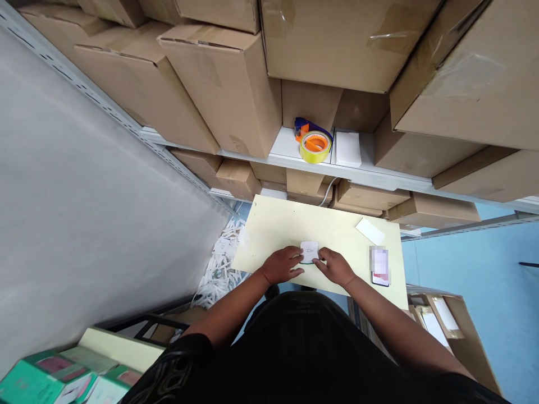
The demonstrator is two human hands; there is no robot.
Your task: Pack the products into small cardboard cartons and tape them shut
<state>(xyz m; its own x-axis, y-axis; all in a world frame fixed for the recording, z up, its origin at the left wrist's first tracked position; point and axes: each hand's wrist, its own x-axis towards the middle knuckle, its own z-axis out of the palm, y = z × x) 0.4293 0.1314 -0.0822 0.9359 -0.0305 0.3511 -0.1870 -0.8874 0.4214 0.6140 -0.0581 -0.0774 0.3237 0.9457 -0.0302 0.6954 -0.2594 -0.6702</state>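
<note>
Small white rounded-square box (309,251) with a green edge is pinched by left hand (283,265) and right hand (336,267) fingers on the pale yellow counter (273,230); brown cardboard boxes (219,84) fill shelves at 12 o'clock.

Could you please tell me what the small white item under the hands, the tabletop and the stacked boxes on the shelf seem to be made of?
The small white item, held by the left hand and right hand, looks like matte card or paper, though too small to be sure. The tabletop appears to be smooth pale-yellow laminate or painted board, evenly coloured. The stacked boxes are brown corrugated cardboard, with taped flaps.
</note>
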